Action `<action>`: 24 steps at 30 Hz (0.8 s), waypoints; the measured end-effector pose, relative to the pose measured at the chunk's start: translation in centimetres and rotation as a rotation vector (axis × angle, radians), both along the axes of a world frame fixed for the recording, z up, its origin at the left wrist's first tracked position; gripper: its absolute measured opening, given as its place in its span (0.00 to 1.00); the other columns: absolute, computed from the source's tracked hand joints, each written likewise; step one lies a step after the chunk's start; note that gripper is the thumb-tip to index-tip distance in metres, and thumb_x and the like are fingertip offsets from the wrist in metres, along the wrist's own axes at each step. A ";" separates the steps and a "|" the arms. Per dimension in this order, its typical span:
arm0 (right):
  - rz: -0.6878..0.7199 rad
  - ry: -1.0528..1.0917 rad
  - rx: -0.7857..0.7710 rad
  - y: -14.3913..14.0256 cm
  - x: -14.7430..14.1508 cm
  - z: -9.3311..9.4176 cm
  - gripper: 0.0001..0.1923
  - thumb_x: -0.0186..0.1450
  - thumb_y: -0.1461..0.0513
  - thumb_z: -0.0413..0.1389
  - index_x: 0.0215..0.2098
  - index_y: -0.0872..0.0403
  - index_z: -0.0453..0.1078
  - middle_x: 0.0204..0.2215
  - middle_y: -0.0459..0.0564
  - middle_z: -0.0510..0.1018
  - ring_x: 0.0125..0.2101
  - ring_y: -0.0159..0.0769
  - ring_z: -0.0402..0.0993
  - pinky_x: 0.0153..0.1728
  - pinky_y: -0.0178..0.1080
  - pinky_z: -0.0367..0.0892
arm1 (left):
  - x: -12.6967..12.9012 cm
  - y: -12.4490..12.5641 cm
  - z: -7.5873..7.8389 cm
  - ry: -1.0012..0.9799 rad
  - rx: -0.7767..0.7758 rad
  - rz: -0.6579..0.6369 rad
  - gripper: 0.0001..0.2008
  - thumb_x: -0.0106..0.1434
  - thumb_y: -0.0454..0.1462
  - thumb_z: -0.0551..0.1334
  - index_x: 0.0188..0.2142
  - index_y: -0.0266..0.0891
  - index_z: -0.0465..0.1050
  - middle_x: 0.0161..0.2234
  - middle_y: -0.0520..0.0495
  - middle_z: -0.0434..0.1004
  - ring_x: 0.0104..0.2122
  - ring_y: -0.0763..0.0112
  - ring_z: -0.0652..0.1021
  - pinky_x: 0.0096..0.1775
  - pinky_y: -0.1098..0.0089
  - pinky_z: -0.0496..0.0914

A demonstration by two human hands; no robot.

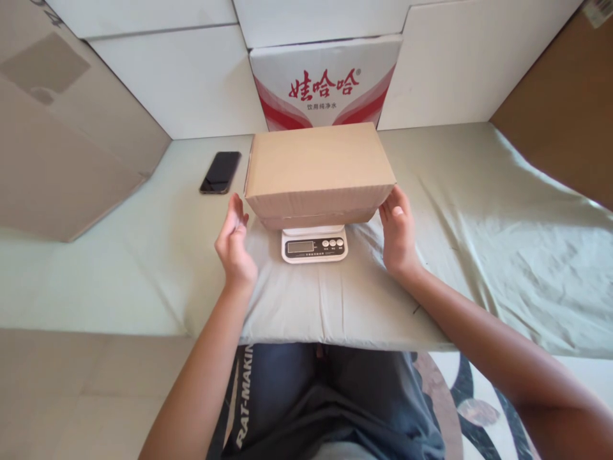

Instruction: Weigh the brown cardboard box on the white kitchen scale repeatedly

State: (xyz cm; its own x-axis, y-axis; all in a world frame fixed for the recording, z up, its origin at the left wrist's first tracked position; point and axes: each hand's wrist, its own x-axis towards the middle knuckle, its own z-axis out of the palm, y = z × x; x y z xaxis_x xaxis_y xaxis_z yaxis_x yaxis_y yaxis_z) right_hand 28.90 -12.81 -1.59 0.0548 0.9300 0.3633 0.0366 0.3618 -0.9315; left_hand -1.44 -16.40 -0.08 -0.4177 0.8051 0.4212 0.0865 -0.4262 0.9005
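A closed brown cardboard box (320,160) rests on a small white kitchen scale (314,258), covering its weighing platform. The scale's grey display and round buttons face me, and I can read no digits on it. Beside the box's left end is my left hand (235,246), fingers extended and a small gap between them and the cardboard. My right hand (398,230) is at the box's lower right corner with its fingers stretched out. Its fingertips are partly behind that corner, so whether they touch the box is unclear.
A dark smartphone (220,172) lies on the pale green cloth (119,268) left of the box. Behind stand white panels (182,83) and a white carton with red lettering (325,83). Large brown cartons flank the table at left (71,128) and right (565,108).
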 end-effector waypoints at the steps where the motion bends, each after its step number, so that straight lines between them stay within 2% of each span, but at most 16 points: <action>1: 0.005 0.013 0.004 0.1 0.0 -0.1 0.34 0.72 0.36 0.48 0.72 0.32 0.57 0.78 0.41 0.60 0.80 0.51 0.50 0.80 0.66 0.48 | 0.0 0.1 0.0 -0.013 -0.005 -0.002 0.29 0.69 0.36 0.56 0.67 0.45 0.75 0.71 0.46 0.72 0.73 0.56 0.68 0.73 0.56 0.65; 4: 0.021 0.064 0.010 0.2 0.0 -0.4 0.32 0.71 0.36 0.50 0.71 0.30 0.61 0.77 0.38 0.63 0.80 0.51 0.52 0.81 0.66 0.47 | 0.1 0.1 0.1 -0.026 -0.035 0.009 0.28 0.68 0.37 0.55 0.66 0.41 0.76 0.69 0.43 0.74 0.71 0.55 0.72 0.72 0.55 0.66; 8: 0.053 0.080 0.016 0.2 -0.1 -0.2 0.31 0.71 0.36 0.51 0.70 0.29 0.63 0.76 0.36 0.65 0.79 0.51 0.53 0.81 0.65 0.48 | 0.3 0.1 0.1 -0.034 -0.033 -0.015 0.27 0.68 0.41 0.59 0.64 0.40 0.78 0.67 0.42 0.77 0.69 0.54 0.75 0.70 0.55 0.69; 12: 0.105 0.104 0.047 -0.1 -0.5 0.5 0.31 0.72 0.37 0.51 0.69 0.31 0.65 0.75 0.38 0.66 0.79 0.52 0.55 0.80 0.64 0.50 | 0.4 0.0 -0.1 -0.094 -0.008 -0.071 0.26 0.66 0.45 0.64 0.62 0.42 0.81 0.64 0.41 0.80 0.67 0.51 0.77 0.68 0.54 0.72; 20: 0.131 0.108 0.031 -0.7 -1.3 1.8 0.34 0.69 0.34 0.52 0.67 0.36 0.68 0.75 0.41 0.68 0.77 0.54 0.58 0.79 0.61 0.56 | 0.6 0.0 0.1 -0.098 -0.050 -0.059 0.29 0.64 0.55 0.66 0.58 0.43 0.83 0.63 0.40 0.81 0.66 0.49 0.78 0.68 0.54 0.72; 24: 0.132 0.111 0.027 -0.9 -1.6 2.2 0.34 0.69 0.34 0.52 0.67 0.37 0.68 0.74 0.42 0.69 0.77 0.54 0.58 0.79 0.60 0.57 | 0.6 0.0 0.0 -0.114 -0.065 -0.049 0.30 0.62 0.57 0.68 0.57 0.43 0.84 0.61 0.39 0.83 0.65 0.48 0.79 0.67 0.52 0.72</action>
